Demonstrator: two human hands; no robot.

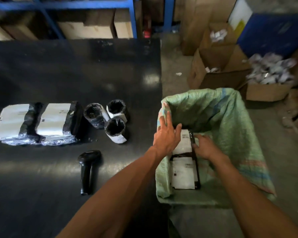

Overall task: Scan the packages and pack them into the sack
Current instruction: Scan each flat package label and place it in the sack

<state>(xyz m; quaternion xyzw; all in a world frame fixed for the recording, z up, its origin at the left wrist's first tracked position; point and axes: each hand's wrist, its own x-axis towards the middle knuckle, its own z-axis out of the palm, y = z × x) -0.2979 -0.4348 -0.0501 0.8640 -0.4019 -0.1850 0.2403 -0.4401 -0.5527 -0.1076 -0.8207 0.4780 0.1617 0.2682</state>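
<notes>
A green woven sack [230, 121] stands open beside the black table [76, 66]. Inside it lies a flat package with a white label [183, 176], and a second labelled package [184, 141] sits above it between my hands. My left hand [167, 133] has straight fingers spread over that package's left edge and the sack rim. My right hand [205, 146] curls its fingers on the package's black right edge. On the table lie two stacks of flat packages [34, 122], three black rolled packages [110, 117] and a black handheld scanner [88, 167].
Open cardboard boxes [217, 66] with crumpled white scraps stand on the concrete floor behind the sack. A blue bin [273, 31] is at the far right. Blue shelving [86, 6] with cartons runs behind the table.
</notes>
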